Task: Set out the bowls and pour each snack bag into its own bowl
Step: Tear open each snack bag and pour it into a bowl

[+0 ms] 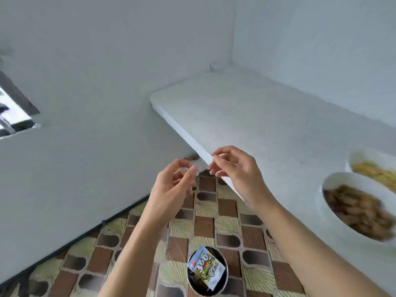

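- Two full bowls (334, 182) on surface (257, 116): judged heavy, breakable; rim grip advised.
- Judged bag (205, 267) in bin (197, 286) light, crinkly.
- Saw left hand (173, 187), right hand (235, 170) fingers curled; couldn't tell if pinching anything.

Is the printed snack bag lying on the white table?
No, the snack bag sits in a round black bin on the tiled floor, off the table.

Snack-filled bowl (353, 206) on white table (257, 116)

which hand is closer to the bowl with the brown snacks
Right. The right hand is at the table edge, left of the bowl; the left hand is farther left.
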{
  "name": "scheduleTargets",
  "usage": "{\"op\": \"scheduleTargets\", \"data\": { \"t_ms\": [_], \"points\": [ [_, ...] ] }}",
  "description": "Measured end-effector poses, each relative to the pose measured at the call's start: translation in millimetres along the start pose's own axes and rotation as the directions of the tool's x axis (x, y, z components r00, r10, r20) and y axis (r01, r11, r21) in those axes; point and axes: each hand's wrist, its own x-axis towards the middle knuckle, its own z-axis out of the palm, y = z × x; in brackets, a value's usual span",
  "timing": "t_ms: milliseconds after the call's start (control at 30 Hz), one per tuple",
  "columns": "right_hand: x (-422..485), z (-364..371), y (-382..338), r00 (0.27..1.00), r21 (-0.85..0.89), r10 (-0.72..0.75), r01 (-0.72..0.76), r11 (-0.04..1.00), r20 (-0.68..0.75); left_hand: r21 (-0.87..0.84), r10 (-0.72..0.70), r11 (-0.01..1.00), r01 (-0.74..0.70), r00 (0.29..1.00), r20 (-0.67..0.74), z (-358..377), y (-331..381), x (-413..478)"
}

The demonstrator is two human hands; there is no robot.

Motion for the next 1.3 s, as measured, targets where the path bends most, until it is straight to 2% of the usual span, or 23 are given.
{"op": "scheduleTargets", "data": {
  "t_ms": [167,267,500,633,700,867,1167,1300],
  "points": [
    [-21.4,-73.5,-55.4,0.967,-0.007,-0.119,0.121,0.993,-0.226,-0.012,0.197,0.98,-0.198,0.964,0.178,58.5,69.3,16.4],
    [-39.6,-122.2,-69.5,0.927,-0.035,-0.153,0.15,0.988,-0.343,-0.02,0.257,0.965,-0.262,0.925,0.281,108.1,90.2,28.1],
    [-93.8,-251.2,-79.0,0.813,-0.102,-0.199,0.171,0.98,-0.547,-0.088,0.286,0.957,-0.277,0.844,0.453,245.4,116.7,38.9],
    [-111.7,-316.8,-81.9,0.723,-0.152,-0.236,0.182,0.972,-0.65,-0.094,0.289,0.954,-0.284,0.801,0.523,315.8,130.1,41.2],
    [-119.0,-343.8,-81.3,0.677,-0.17,-0.248,0.181,0.969,-0.693,-0.095,0.29,0.954,-0.285,0.79,0.539,347.4,134.6,44.0],
    [-128.7,-406.0,-78.7,0.598,-0.204,-0.254,0.151,0.967,-0.761,-0.082,0.253,0.966,-0.247,0.819,0.515,421.8,142.7,56.5],
    [-90.8,-503.6,-55.9,0.431,-0.283,-0.225,-0.075,0.956,-0.874,-0.071,0.202,0.979,-0.192,0.844,0.496,524.5,146.6,109.4],
    [-65.9,-532.5,-38.8,0.421,-0.291,-0.198,-0.169,0.942,-0.885,-0.008,0.152,0.985,-0.175,0.831,0.535,566.3,138.7,134.7]
  ]
}}
